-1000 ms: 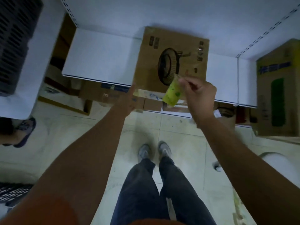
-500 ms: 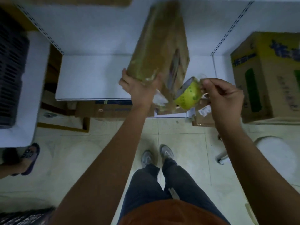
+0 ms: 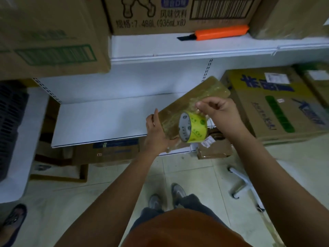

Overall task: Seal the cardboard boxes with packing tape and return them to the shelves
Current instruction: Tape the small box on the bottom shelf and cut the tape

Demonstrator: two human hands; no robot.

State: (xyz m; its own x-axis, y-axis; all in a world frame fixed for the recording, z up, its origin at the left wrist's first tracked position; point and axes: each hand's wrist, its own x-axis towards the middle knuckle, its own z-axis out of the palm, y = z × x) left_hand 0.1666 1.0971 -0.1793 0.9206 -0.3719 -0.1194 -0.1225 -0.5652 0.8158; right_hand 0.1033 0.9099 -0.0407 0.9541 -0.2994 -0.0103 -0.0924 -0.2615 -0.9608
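Note:
A slim brown cardboard box (image 3: 192,100) wrapped in shiny clear tape is held tilted in the air in front of the white lower shelf (image 3: 99,120). My left hand (image 3: 156,134) grips its near lower end from underneath. My right hand (image 3: 217,109) holds a yellow-green roll of packing tape (image 3: 194,127) against the box's near side, its fingers curled at the top of the roll. A strip of clear tape runs from the roll onto the box.
An orange utility knife (image 3: 219,32) lies on the upper shelf in front of printed cartons (image 3: 178,13). A big carton (image 3: 274,106) stands right of the lower shelf, a small box (image 3: 215,150) below it. White chair legs (image 3: 243,184) stand on the floor. A bystander's sandalled foot (image 3: 14,218) is at left.
The box was lifted off the lower shelf by my left hand and turned over, now tilted with its taped narrow side up. My right hand followed with the tape roll. The view tipped upward.

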